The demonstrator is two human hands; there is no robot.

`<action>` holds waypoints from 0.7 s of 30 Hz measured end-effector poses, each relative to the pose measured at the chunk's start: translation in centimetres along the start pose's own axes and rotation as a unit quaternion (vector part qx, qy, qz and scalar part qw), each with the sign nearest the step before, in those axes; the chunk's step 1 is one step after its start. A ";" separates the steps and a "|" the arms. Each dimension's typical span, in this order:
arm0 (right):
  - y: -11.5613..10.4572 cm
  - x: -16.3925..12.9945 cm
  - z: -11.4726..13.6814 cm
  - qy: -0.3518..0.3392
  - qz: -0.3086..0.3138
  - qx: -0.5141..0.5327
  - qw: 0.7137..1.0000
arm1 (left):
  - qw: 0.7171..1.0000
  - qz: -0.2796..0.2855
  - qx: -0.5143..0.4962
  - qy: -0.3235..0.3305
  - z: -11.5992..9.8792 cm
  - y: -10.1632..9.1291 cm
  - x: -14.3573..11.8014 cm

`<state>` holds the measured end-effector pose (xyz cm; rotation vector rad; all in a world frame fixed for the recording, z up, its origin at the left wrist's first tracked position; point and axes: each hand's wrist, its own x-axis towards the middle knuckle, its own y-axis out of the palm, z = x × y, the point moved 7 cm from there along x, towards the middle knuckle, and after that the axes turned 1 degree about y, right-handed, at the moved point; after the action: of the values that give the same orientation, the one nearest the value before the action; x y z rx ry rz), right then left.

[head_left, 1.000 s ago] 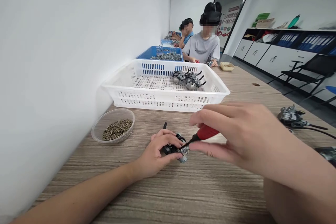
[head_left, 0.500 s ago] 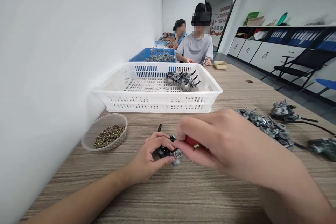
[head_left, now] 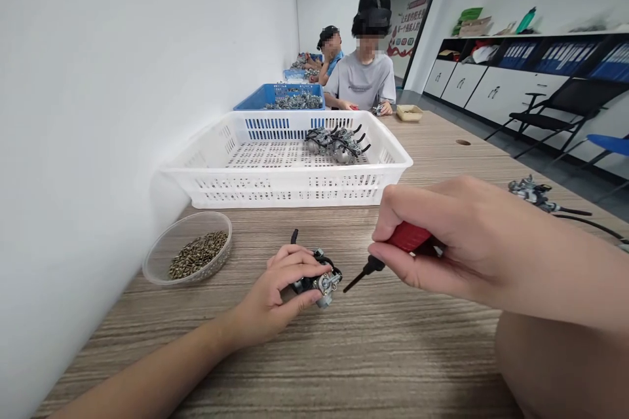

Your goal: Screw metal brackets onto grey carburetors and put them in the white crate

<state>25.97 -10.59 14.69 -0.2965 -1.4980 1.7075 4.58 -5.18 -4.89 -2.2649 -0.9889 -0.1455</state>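
On the table, my left hand (head_left: 282, 281) is closed round a small metal carburetor (head_left: 328, 281) with a black hose sticking up behind my fingers. Part of its body is hidden under the hand. My right hand (head_left: 442, 236) grips a red-handled screwdriver (head_left: 361, 273), its dark shaft slanting down to the left. The screwdriver's tip is just right of the carburetor, apart from it. To the left of my left hand stands a clear plastic bowl (head_left: 223, 260) of small brass-coloured screws (head_left: 199, 254).
A white perforated basket (head_left: 289, 188) holding carburetors (head_left: 339, 144) stands ahead, with a blue crate (head_left: 246, 103) of metal parts behind it. More carburetors (head_left: 533, 193) lie at the right. A wall borders the left side. Two people sit farther along the table, near a small beige tray (head_left: 409, 116).
My right hand has moved right, away from the carburetor, and the screwdriver's shaft now shows. My left hand has stayed on the carburetor. The view has shifted slightly.
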 end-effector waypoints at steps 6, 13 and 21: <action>0.8 0.6 -0.3 0.009 0.008 -0.019 1.000 | 1.000 -0.003 -0.004 -0.001 0.0 0.0 0.0; 1.1 1.1 -0.1 -0.016 0.001 -0.005 1.000 | 1.000 -0.001 -0.008 -0.001 0.4 0.2 -0.2; 1.6 1.4 -0.1 -0.019 0.008 -0.007 1.000 | 1.000 -0.008 0.000 0.005 0.4 0.2 -0.2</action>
<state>24.48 -9.47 13.71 -0.2851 -1.5405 1.7233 4.51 -5.19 -5.44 -2.2542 -1.0020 -0.1624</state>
